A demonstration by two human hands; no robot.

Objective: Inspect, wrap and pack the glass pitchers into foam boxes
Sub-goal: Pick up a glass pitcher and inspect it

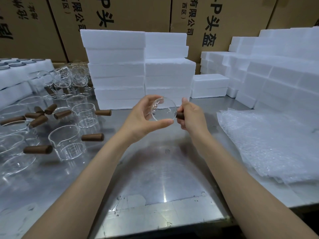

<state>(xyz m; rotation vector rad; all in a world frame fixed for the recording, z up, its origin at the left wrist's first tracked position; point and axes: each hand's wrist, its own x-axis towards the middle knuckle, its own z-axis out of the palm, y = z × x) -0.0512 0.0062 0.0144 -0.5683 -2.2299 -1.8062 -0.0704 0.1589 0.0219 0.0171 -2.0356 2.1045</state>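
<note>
I hold one clear glass pitcher (163,109) up above the steel table (155,169), tipped so its round base faces me. My left hand (143,116) cups the glass body, fingers over the top and thumb under the rim of the base. My right hand (190,116) grips its dark wooden handle (179,115). Several more glass pitchers (65,144) with wooden handles stand on the table at the left. White foam boxes (138,69) are stacked straight ahead, and a small closed foam box (209,86) sits to their right.
A pile of bubble wrap sheets (269,145) lies on the table at the right. More foam boxes (276,69) are stacked at the far right, foam trays (20,71) at the far left. Brown cartons (120,12) form a wall behind.
</note>
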